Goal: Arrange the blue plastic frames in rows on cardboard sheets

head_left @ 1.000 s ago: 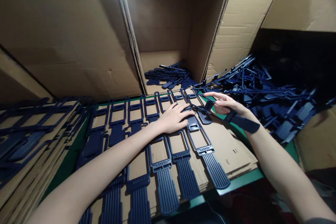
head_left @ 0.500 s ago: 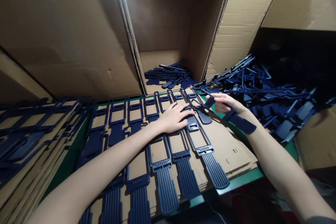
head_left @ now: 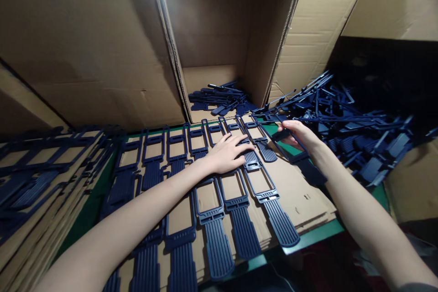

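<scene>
My left hand lies open, fingers spread, over dark blue plastic frames laid out in rows on stacked cardboard sheets. Each frame has a rectangular opening and a ribbed, round-ended tab; one such frame lies just right of my left hand. To the right, my right hand is closed on another frame with a tab, held tilted above the right edge of the cardboard. Its tab hangs beside my wrist, and my palm side is partly hidden.
A heap of loose frames spreads at the right. A smaller pile lies in an upright cardboard box at the back. On the left stand layered cardboard sheets with frames. Green tabletop shows at the front edge.
My right hand has turned the held frame, swinging its upper end to the right, away from the laid-out rows. My left hand has stayed in place.
</scene>
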`<move>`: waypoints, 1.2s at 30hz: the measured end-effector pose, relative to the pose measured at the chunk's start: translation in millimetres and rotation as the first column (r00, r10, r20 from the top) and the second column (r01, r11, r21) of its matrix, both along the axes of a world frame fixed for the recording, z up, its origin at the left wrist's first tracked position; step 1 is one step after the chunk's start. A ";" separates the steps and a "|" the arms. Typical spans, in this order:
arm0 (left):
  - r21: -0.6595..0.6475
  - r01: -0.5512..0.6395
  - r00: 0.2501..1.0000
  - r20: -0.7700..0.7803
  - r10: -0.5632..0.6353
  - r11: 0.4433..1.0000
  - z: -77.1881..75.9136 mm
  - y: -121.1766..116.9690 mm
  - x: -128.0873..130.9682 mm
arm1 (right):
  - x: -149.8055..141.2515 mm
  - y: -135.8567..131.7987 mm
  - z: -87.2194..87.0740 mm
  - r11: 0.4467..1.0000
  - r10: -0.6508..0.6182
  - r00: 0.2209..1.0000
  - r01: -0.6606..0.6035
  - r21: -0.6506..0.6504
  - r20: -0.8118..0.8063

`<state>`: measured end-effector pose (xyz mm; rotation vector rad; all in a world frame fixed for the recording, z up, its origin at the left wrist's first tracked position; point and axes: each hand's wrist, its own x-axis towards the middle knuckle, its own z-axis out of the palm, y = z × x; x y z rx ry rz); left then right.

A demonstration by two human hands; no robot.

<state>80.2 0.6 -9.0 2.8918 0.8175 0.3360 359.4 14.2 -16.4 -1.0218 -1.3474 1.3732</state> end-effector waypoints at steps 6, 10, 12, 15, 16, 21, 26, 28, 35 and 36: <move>0.008 -0.010 1.000 0.005 0.010 1.000 -1.8 1.0 0.4 | 2.4 -4.5 1.5 0.985 0.165 0.986 -0.163 -0.059 0.035; 0.010 -0.024 1.000 0.000 0.024 1.000 -3.1 1.5 0.3 | 7.5 -7.5 1.3 0.889 0.421 0.906 -0.400 -0.223 0.049; 0.015 -0.020 1.000 0.004 0.020 1.000 -3.1 1.4 0.3 | 9.4 -8.7 2.4 0.829 0.522 0.849 -0.483 -0.282 0.080; 0.016 -0.013 1.000 0.006 0.013 1.000 -2.2 1.0 0.4 | 11.1 -9.9 5.9 0.792 0.582 0.797 -0.510 -0.336 0.161; 0.014 -0.010 1.000 0.004 0.010 1.000 -1.8 0.9 0.4 | 11.6 -10.1 7.1 0.796 0.578 0.794 -0.497 -0.345 0.188; 0.001 -0.009 1.000 0.000 0.009 1.000 -1.3 0.9 0.4 | 15.8 -9.1 8.2 0.832 0.533 0.783 -0.415 -0.368 0.322; -0.011 -0.007 1.000 0.008 0.007 1.000 -1.7 0.8 -0.2 | 18.0 -8.1 6.9 0.836 0.523 0.768 -0.379 -0.395 0.370; -0.017 -0.013 1.000 0.011 0.013 1.000 -1.2 0.4 -0.1 | 17.0 -8.8 8.5 0.838 0.521 0.765 -0.374 -0.398 0.379; -0.045 -0.034 0.999 0.024 0.035 0.998 2.0 -1.7 0.8 | 9.4 -14.9 15.9 0.863 0.469 0.771 -0.296 -0.409 0.431; -0.045 -0.034 0.999 0.025 0.035 0.998 2.1 -1.7 0.8 | 8.4 -15.8 17.0 0.869 0.455 0.765 -0.272 -0.413 0.455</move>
